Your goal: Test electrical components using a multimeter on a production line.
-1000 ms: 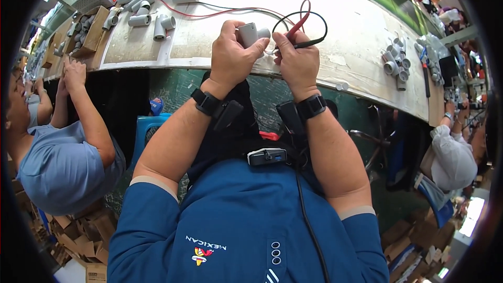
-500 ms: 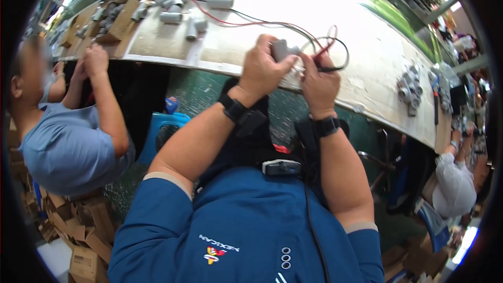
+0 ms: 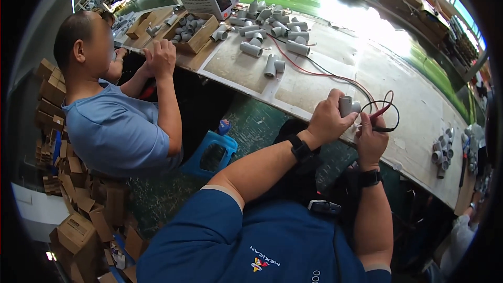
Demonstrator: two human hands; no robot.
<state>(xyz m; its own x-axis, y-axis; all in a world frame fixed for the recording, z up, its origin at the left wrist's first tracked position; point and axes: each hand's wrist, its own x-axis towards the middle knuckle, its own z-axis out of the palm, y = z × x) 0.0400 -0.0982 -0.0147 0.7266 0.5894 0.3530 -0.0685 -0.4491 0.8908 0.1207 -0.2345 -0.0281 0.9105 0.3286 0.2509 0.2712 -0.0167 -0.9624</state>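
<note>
Left hand (image 3: 327, 120): clenched on a grey plastic tee fitting (image 3: 345, 106), fingers wrapped round the far side, thumb pressed along the near side. Fitting is up over the front edge of the worktable (image 3: 416, 139), larger barrel roughly upright, smaller stub pointing at the right hand.

Right hand (image 3: 371, 144): thumb and fingers pinched together, grasping a red probe (image 3: 380, 112) and a black probe (image 3: 385, 129). Both handles stick out to the right past the fingers. Fingertips sit just beside the fitting's stub. Can't tell if the probe tips touch it, too small and partly covered.

Test leads (image 3: 343, 78), red and black, loop beyond the right hand and run back left over the table to a pile of grey fittings (image 3: 275, 18). White instrument (image 3: 201, 2) with a dark screen stands behind that pile. One loose tee (image 3: 273, 66) lies nearer the front edge. Cardboard tray (image 3: 207, 30) full of grey fittings, left of the pile. Another cluster of fittings (image 3: 443, 149) far right.

Co-worker in light blue shirt (image 3: 120, 126) on the left, hands (image 3: 160, 58) raised at the table edge; can't tell what those fingers hold.
</note>
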